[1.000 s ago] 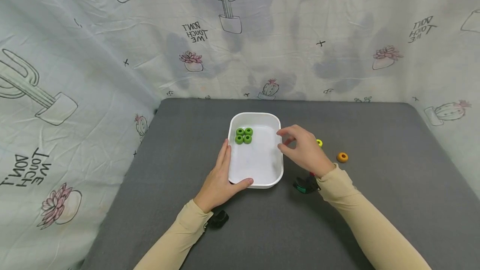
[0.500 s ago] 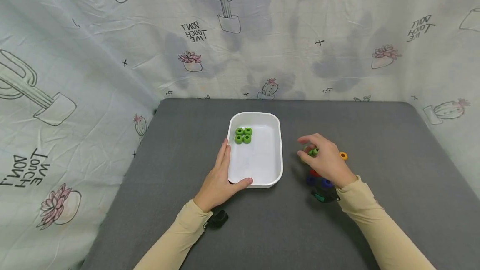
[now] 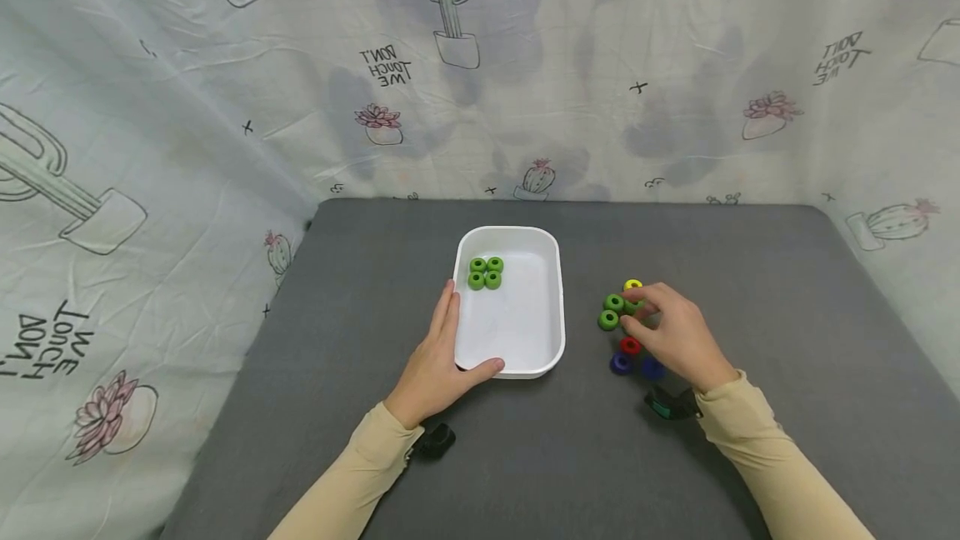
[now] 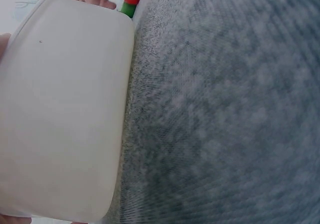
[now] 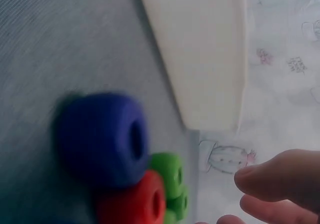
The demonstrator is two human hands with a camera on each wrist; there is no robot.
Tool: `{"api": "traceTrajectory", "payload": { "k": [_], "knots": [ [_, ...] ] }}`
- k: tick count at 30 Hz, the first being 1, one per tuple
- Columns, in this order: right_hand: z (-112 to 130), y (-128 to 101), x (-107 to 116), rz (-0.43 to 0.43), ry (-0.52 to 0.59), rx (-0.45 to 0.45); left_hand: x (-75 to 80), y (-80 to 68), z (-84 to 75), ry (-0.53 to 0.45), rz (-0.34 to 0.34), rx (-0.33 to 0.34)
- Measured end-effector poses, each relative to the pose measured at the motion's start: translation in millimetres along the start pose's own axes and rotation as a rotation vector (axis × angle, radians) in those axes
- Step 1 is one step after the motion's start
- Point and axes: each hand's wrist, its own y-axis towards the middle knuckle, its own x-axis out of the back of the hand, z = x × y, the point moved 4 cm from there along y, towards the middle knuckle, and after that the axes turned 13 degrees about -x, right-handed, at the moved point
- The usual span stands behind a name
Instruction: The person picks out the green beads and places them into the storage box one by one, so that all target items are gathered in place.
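My left hand [image 3: 435,369] rests against the white tray [image 3: 510,340], fingers straight along its left wall and thumb at the near rim. Several green beads [image 3: 492,280] form a small block inside the tray, toward its far left. To the tray's right, my right hand [image 3: 678,336] hovers over loose beads, thumb and fingertips parted near a partly covered green bead [image 3: 633,307]. Other green beads [image 3: 609,320] lie just left of those fingertips. In the right wrist view a blue bead [image 5: 100,139] and a red bead [image 5: 132,204] stand close below the hand.
A yellow bead [image 3: 632,284] lies behind the green ones. Near the right wrist is a second blue bead [image 3: 653,369]. The grey table [image 3: 525,457] meets a printed cloth [image 3: 570,107] at its back edge. Each wrist wears a black device [image 3: 671,403].
My right hand has moved right, from the tray's right rim to the loose beads, uncovering several green, red and blue ones. The orange bead is now hidden. My left hand stays put.
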Motion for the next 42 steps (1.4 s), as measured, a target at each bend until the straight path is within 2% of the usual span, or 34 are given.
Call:
{"api": "traceTrajectory", "payload": {
  "k": [15, 42],
  "knots": [
    [-18, 4, -7, -0.032, -0.089, -0.032, -0.8, 1.8, 0.0, -0.016, 0.0, 0.015],
    [-33, 4, -9, 0.016, -0.078, -0.092, -0.3, 0.4, 0.9, -0.017, 0.004, 0.018]
  ]
}}
